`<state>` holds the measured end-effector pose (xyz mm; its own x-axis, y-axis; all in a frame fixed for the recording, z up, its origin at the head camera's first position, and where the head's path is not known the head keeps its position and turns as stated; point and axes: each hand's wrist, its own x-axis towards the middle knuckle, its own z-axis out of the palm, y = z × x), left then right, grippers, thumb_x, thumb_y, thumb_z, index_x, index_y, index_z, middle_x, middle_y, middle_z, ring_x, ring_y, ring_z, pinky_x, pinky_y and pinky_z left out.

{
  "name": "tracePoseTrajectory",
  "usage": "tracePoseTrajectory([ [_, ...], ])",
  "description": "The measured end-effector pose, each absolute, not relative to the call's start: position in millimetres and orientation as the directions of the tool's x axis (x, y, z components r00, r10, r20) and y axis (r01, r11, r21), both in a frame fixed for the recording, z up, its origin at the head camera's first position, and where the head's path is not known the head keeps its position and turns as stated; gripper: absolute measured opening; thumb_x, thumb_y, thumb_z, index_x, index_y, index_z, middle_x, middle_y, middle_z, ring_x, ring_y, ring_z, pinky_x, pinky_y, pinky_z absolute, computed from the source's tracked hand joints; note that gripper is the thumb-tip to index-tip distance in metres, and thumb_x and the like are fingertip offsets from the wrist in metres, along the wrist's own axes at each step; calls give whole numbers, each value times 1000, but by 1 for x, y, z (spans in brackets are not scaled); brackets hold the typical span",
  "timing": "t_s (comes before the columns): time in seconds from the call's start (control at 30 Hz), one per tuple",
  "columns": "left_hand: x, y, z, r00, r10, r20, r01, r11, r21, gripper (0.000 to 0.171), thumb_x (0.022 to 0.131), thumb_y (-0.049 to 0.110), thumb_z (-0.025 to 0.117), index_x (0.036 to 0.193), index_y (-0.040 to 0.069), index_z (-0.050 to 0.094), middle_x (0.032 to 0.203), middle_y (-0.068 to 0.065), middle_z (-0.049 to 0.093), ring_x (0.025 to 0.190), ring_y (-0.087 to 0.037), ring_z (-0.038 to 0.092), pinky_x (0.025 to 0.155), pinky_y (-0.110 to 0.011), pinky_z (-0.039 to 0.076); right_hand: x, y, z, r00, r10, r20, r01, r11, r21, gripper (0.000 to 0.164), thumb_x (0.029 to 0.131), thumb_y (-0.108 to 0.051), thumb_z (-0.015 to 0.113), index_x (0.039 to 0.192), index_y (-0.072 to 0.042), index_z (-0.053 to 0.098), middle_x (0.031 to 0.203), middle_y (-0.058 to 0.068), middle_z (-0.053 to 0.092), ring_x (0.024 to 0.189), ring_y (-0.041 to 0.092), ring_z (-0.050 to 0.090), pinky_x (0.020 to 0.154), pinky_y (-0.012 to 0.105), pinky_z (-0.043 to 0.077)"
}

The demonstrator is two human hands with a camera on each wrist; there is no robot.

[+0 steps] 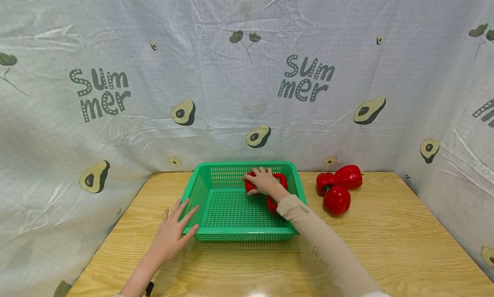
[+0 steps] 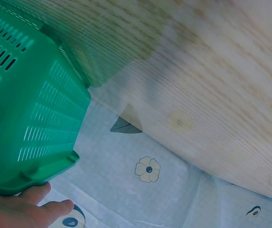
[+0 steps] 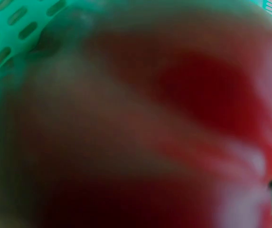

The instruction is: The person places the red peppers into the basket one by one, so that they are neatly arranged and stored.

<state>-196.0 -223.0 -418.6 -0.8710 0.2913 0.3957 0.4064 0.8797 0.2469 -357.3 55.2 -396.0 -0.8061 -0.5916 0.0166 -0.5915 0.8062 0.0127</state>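
Observation:
A green plastic basket (image 1: pixel 247 230) with slotted walls stands on the table. My right hand (image 1: pixel 266 183) reaches into it and grips a red bell pepper (image 1: pixel 250 184) near the back wall. Partly hidden by that hand and sleeve are two more red peppers, one behind (image 1: pixel 283 181) and one nearer the front (image 1: pixel 272 205). Blurred red pepper (image 3: pixel 211 95) fills most of the right wrist view. My left hand (image 1: pixel 172 232) has its fingers spread at the basket's front left corner, touching the rim. In the left wrist view, fingertips (image 2: pixel 36 194) show beside the green rim.
Three red bell peppers (image 1: pixel 337 200) lie grouped on the wooden table (image 1: pixel 386 237), right of the basket. A pale cloth (image 1: pixel 216 82) printed with avocados and lettering hangs behind the table and along both sides.

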Motion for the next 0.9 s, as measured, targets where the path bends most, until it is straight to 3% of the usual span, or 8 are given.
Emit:
tracePoseTrajectory([
  [0.3,-195,-223,-418,-871,287,399,404,880,249,51,85,30,58,132,14,46,142,-17,32,135,-38,18,98,-67,18,-357,55,-396,-817,-574,-63,-577,815,51,53,84,-39,58,132,-30,39,143,14,28,129,38,29,102,59,23],
  [0.9,-196,-224,-420,-873,286,395,405,877,260,50,86,33,56,132,14,46,142,-17,31,135,-37,17,97,-67,19,-351,55,-390,-837,-543,-69,-547,824,150,59,81,-43,61,134,-36,36,139,13,33,126,35,33,102,57,24],
])
